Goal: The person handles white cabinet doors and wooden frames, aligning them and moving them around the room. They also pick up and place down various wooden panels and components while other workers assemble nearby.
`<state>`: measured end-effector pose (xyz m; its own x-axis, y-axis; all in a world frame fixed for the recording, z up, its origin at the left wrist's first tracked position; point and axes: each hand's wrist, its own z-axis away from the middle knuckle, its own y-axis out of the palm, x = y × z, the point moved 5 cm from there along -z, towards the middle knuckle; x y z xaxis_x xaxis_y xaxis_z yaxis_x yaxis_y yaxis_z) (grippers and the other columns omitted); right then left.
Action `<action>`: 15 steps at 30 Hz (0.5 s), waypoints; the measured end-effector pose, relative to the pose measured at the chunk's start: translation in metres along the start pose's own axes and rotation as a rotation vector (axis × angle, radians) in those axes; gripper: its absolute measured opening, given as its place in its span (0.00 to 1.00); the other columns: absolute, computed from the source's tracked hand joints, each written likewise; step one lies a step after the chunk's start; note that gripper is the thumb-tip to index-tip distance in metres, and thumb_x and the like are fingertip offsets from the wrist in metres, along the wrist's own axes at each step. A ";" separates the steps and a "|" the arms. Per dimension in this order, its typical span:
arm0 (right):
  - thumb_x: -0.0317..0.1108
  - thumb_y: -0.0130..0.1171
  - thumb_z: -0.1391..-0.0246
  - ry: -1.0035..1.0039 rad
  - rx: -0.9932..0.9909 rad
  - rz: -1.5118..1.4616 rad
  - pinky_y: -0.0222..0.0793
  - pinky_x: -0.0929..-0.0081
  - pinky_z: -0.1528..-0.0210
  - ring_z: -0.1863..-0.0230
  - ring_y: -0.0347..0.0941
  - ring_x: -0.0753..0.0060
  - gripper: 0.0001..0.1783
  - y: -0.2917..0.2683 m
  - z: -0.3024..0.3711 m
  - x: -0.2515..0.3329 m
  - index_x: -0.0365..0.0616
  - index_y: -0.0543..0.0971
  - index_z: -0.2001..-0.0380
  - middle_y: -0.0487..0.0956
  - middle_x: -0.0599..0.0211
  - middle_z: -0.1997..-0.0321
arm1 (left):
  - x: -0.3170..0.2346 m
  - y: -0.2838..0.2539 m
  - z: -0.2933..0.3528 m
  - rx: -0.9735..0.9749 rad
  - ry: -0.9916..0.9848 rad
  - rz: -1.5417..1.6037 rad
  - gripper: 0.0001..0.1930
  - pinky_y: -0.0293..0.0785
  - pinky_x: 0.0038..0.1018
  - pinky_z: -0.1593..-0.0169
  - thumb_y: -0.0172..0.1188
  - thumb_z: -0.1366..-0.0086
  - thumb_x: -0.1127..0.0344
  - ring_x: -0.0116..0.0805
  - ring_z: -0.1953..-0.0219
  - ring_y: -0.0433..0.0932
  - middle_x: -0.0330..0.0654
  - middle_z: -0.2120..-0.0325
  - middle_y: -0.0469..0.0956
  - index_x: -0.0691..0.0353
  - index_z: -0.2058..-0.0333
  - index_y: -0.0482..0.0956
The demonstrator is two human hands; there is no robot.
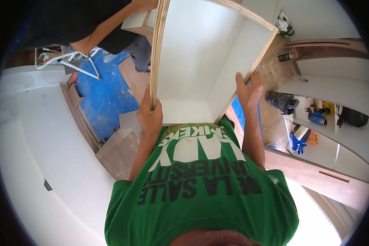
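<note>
A white-lined plywood drawer box (192,53), its raw layered edges showing, is held up in front of my chest with its open side toward me. On its left wall my left hand (150,117) is closed, thumb and fingers on either side of the edge. Higher up on the opposite side, my right hand (250,91) grips the right edge. The box's near end lies against or very close to my green shirt (201,197). Its far end runs out of the picture at the top.
A co-worker's arm (106,28) reaches across the upper left beside another white-and-wood box (139,22). Blue sheeting (104,90) covers floor there, near a white metal frame (65,61). Shelves (328,86) with tools and bags stand right; a long white panel (41,127) lies left.
</note>
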<state>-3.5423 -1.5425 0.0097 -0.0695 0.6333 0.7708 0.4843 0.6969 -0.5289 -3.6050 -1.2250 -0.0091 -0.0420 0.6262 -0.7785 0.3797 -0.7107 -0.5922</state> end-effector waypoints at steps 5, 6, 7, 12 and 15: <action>0.28 0.64 0.60 -0.003 -0.048 0.048 0.68 0.60 0.68 0.71 0.71 0.48 0.13 -0.060 0.018 -0.027 0.31 0.77 0.69 0.74 0.49 0.71 | -0.029 0.025 0.047 -0.002 0.020 0.106 0.26 0.75 0.27 0.61 0.55 0.47 0.80 0.37 0.66 0.80 0.52 0.60 0.79 0.64 0.47 0.71; 0.28 0.63 0.59 0.011 -0.036 0.066 0.68 0.60 0.66 0.70 0.72 0.47 0.13 -0.073 0.023 -0.029 0.32 0.78 0.68 0.74 0.49 0.71 | -0.031 0.031 0.060 0.015 -0.011 0.098 0.25 0.75 0.27 0.61 0.55 0.47 0.79 0.37 0.65 0.80 0.53 0.59 0.79 0.65 0.47 0.71; 0.28 0.63 0.59 0.025 -0.023 0.084 0.69 0.61 0.64 0.68 0.73 0.46 0.14 -0.087 0.028 -0.033 0.32 0.78 0.67 0.74 0.48 0.70 | -0.033 0.037 0.074 0.031 -0.043 0.089 0.25 0.75 0.28 0.60 0.55 0.47 0.79 0.36 0.64 0.80 0.53 0.59 0.79 0.65 0.47 0.71; 0.26 0.62 0.59 0.059 -0.033 0.166 0.69 0.58 0.65 0.68 0.72 0.45 0.13 -0.161 0.069 -0.061 0.33 0.77 0.66 0.74 0.48 0.70 | -0.054 0.067 0.141 0.070 -0.150 0.117 0.25 0.74 0.28 0.57 0.56 0.47 0.79 0.34 0.60 0.80 0.52 0.60 0.79 0.66 0.47 0.71; 0.25 0.61 0.58 0.089 -0.050 0.139 0.69 0.58 0.65 0.68 0.72 0.45 0.14 -0.192 0.098 -0.059 0.33 0.77 0.65 0.73 0.48 0.69 | -0.059 0.067 0.173 0.102 -0.214 0.162 0.24 0.73 0.27 0.56 0.56 0.47 0.80 0.34 0.59 0.79 0.51 0.60 0.79 0.67 0.48 0.70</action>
<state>-3.7163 -1.6810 0.0310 0.0777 0.6886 0.7210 0.5267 0.5857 -0.6161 -3.7374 -1.3649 -0.0392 -0.1865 0.4280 -0.8843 0.3031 -0.8312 -0.4662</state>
